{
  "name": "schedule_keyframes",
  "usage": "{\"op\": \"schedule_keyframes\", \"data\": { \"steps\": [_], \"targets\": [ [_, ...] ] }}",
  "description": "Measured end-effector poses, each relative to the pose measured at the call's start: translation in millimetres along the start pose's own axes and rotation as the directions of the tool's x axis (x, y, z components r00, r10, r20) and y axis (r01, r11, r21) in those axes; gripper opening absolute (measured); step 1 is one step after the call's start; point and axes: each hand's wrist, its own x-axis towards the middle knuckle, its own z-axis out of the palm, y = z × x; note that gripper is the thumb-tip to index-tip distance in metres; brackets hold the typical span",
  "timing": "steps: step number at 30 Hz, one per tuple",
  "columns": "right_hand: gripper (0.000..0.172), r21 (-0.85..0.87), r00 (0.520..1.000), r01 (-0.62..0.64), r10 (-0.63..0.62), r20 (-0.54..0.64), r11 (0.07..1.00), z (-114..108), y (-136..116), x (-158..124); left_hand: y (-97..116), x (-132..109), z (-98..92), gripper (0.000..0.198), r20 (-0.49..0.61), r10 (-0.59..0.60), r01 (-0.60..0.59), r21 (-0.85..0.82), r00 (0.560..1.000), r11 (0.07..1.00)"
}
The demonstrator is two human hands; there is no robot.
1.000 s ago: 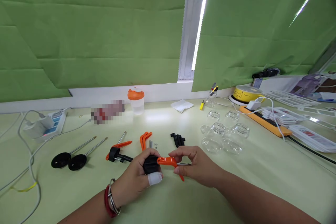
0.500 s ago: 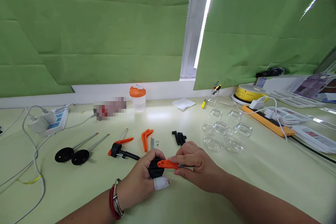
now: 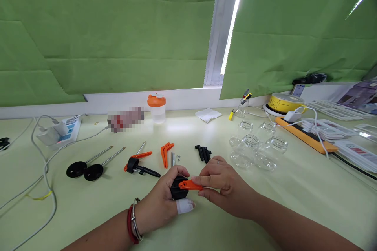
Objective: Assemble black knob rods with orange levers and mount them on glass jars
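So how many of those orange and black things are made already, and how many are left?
One put-together piece lies on the table. A second is in hand: the left hand grips a black part while the right hand holds an orange lever against it. Loose parts remain: orange levers, black pieces, thin pins and two disc rods. So probably about two more.
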Motion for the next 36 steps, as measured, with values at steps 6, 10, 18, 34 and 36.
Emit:
{"op": "schedule_keyframes", "data": {
  "steps": [6, 10, 18, 34, 36],
  "targets": [
    [0.027, -0.059, 0.999, 0.043, -0.042, 0.007, 0.997, 5, -4, -2, 0, -2, 4.3, 0.049, 0.097, -0.023, 0.03, -0.075, 0.995, 0.997],
    [0.024, -0.104, 0.997, 0.072, -0.07, 0.023, 0.992, 6, -8, -2, 2, -5, 4.2, 0.054, 0.144, -0.055, 0.073, -0.119, 0.988, 0.99],
    [0.02, -0.066, 0.997, 0.072, -0.071, 0.023, 0.995, 7, -11, -1, 6, -7, -1.7, 0.028, 0.079, 0.003, 0.002, -0.064, 0.997, 0.998],
    [0.034, -0.365, 0.953, 0.085, 0.032, 0.302, 0.927, 55, 28, 28, 28, -19, -2.8, 0.025, 0.33, -0.065, 0.063, 0.015, 0.942, 0.998],
    [0.028, -0.463, 0.93, 0.239, -0.064, 0.362, 0.853, 61, 28, 39, 28, -18, -3.2, 0.024, 0.32, -0.081, 0.079, 0.018, 0.944, 0.997]
  ]
}}
